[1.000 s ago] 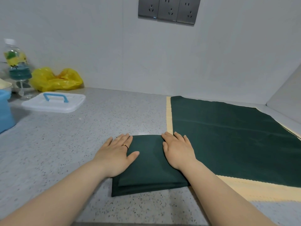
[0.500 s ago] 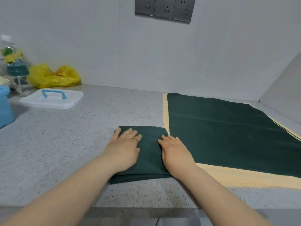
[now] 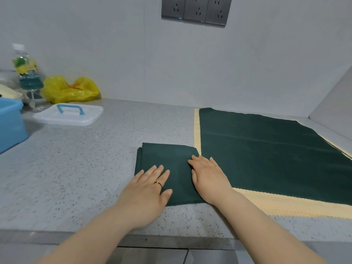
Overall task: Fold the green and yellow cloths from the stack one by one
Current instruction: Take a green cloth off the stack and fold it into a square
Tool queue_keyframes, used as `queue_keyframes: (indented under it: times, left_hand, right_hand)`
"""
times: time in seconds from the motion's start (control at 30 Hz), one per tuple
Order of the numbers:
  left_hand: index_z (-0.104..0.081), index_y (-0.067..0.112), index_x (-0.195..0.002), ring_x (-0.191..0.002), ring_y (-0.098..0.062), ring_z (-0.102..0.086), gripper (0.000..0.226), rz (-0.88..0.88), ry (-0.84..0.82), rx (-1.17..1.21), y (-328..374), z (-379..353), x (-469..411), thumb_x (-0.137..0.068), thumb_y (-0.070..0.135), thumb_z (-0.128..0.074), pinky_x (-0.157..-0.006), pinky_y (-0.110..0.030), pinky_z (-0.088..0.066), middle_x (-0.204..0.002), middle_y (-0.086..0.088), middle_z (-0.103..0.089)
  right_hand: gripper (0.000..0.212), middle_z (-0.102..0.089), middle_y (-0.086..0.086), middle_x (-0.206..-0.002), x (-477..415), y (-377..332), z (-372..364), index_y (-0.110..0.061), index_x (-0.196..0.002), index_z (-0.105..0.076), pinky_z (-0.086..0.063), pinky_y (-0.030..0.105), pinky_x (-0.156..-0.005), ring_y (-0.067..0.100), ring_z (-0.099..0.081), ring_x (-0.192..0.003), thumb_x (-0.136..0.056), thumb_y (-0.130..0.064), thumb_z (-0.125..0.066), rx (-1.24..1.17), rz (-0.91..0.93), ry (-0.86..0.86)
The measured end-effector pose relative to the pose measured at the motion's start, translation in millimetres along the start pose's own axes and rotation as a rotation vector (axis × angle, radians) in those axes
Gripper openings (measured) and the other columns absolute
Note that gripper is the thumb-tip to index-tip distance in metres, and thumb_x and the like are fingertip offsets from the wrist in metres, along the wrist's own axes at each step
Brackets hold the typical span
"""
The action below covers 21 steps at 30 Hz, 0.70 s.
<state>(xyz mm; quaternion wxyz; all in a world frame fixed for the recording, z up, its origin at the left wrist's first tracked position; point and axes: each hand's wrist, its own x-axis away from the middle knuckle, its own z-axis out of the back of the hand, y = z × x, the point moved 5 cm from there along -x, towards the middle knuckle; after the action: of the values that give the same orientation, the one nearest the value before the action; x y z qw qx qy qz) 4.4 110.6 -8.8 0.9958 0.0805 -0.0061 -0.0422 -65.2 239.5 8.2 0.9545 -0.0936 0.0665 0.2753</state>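
My left hand (image 3: 146,189) lay flat, fingers straight and slightly spread, pressing the near left part of the folded dark green fabric square (image 3: 167,159). My right hand (image 3: 207,176) pressed its right edge likewise, gripping nothing. The square sat on the speckled grey stone counter (image 3: 76,168), touching the flat stack of green and pale yellow cloths (image 3: 266,149) lying rightward, nearer my right hand.

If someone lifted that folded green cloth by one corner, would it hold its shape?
Probably not: the folded green cloth shows thin, loose layers at its left edge, so it would likely flop open. Under the flat left hand and right hand it might slide on the smooth counter.
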Motion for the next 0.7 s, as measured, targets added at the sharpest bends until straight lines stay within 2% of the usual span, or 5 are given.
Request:
queue_keyframes:
  times: [0.13,0.2,0.33,0.53,0.7]
  left_hand:
    - [0.003,0.032,-0.146,-0.139,0.0,0.013,0.063,0.03,-0.045,0.042,-26.5,6.8,11.4,-0.093,0.055,-0.023,-0.109,-0.021,0.012,-0.153,0.015,0.013]
    - [-0.003,0.033,-0.146,-0.14,0.0,0.007,0.065,0.063,-0.019,0.015,-31.7,10.7,15.8,-0.091,0.059,-0.027,-0.11,-0.024,0.013,-0.154,0.015,0.006]
    - [-0.017,0.034,-0.145,-0.139,-0.004,-0.007,0.069,0.135,0.097,-0.015,-33.5,18.4,18.7,-0.085,0.065,-0.033,-0.112,-0.029,0.012,-0.153,0.014,-0.012]
    - [-0.032,0.029,-0.141,-0.132,-0.01,-0.026,0.069,0.12,0.194,-0.076,-24.0,26.8,25.3,-0.085,0.068,-0.024,-0.113,-0.025,-0.006,-0.144,0.012,-0.033]
    - [-0.057,0.031,-0.082,-0.091,-0.008,-0.051,0.049,-0.014,0.218,-0.115,-11.3,45.4,39.2,-0.093,0.055,-0.015,-0.105,-0.019,-0.018,-0.087,0.01,-0.061]
  right_hand:
    - [0.035,-0.048,0.008,-0.137,5.1,-13.7,19.9,-0.012,-0.121,-0.057,-0.024,0.031,-0.112,0.023,-0.04,-0.13,-0.086,-0.011,-0.057,0.092,0.058,0.231]
    - [0.034,-0.069,0.01,-0.096,13.5,-29.0,33.1,-0.01,-0.086,-0.072,-0.051,0.03,-0.084,0.026,-0.066,-0.09,-0.055,0.0,-0.079,0.091,0.16,0.397]
    - [0.016,-0.066,-0.004,-0.07,36.5,-66.0,33.5,-0.017,-0.074,-0.071,-0.046,0.02,-0.061,0.016,-0.062,-0.061,-0.06,-0.009,-0.071,-0.013,0.34,0.339]
    - [0.051,-0.05,-0.002,-0.127,55.4,-71.0,9.8,-0.017,-0.127,-0.044,-0.014,0.023,-0.111,0.017,-0.042,-0.12,-0.088,-0.051,-0.042,-0.079,0.276,0.069]
    - [0.088,-0.015,-0.009,-0.153,61.8,-50.5,5.8,-0.019,-0.144,-0.02,0.022,0.024,-0.105,0.003,0.003,-0.142,-0.076,-0.072,-0.039,0.02,0.217,-0.052]
